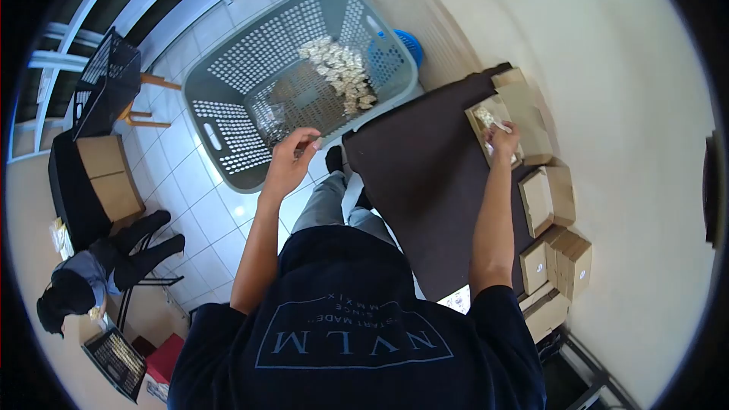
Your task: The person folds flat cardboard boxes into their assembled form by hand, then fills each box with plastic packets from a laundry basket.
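Observation:
My right hand is closed on a small pale packet over an open cardboard box at the far right edge of the dark cloth-covered table. Inside that box lie other small light-coloured pieces. My left hand is raised near the near rim of a large grey-green basket, its thumb and fingers curved toward each other; whether something tiny is between them is too small to tell. In the basket lies a heap of small pale gold packets, with clear packets at its left end.
More cardboard boxes line the table's right side along the wall. A blue basket stands behind the large one. At the left are a black crate on a wooden stool and a seated person beside another crate.

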Action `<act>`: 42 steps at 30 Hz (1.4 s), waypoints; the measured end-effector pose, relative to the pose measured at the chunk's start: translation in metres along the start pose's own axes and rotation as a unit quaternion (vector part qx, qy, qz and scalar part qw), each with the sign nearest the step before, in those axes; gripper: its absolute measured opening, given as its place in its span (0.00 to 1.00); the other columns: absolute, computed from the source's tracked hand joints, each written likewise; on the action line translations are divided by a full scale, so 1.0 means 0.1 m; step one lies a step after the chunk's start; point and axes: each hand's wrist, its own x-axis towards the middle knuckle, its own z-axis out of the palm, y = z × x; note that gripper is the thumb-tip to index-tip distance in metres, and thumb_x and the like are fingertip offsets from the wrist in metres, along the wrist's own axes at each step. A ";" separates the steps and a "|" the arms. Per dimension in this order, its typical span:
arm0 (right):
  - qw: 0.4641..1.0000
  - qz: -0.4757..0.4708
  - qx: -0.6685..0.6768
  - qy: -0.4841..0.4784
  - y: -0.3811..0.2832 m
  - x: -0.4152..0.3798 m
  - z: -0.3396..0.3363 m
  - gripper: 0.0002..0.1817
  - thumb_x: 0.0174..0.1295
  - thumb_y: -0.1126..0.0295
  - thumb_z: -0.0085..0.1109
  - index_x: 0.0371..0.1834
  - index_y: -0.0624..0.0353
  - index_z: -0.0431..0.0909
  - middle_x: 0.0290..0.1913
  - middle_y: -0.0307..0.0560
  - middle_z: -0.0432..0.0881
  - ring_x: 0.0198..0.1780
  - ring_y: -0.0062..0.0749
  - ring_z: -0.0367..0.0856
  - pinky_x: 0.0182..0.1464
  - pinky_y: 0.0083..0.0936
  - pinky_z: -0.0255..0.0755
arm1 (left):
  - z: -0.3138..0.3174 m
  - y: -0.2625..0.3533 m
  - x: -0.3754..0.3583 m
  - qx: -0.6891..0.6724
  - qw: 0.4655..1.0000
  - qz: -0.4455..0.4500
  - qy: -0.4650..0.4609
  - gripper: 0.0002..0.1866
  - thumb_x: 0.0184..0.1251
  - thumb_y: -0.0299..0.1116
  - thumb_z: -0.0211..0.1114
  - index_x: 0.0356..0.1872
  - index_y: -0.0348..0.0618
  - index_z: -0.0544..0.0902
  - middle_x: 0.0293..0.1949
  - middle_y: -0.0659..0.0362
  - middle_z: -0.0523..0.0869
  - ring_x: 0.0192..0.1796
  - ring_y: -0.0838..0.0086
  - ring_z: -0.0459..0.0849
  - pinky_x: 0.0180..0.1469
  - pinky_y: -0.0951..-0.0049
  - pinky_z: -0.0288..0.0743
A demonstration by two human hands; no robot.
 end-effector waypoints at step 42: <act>0.960 0.171 -0.218 -0.036 0.12 -3.06 -0.21 0.10 0.65 0.64 0.62 0.40 0.60 0.82 0.30 0.38 0.82 0.27 0.19 0.77 0.25 0.16 0.64 | 1.48 -2.25 3.20 0.428 0.864 -0.191 -0.186 0.26 0.62 0.32 0.65 0.62 0.41 0.73 0.68 0.50 0.68 0.72 0.54 0.62 0.70 0.52 0.62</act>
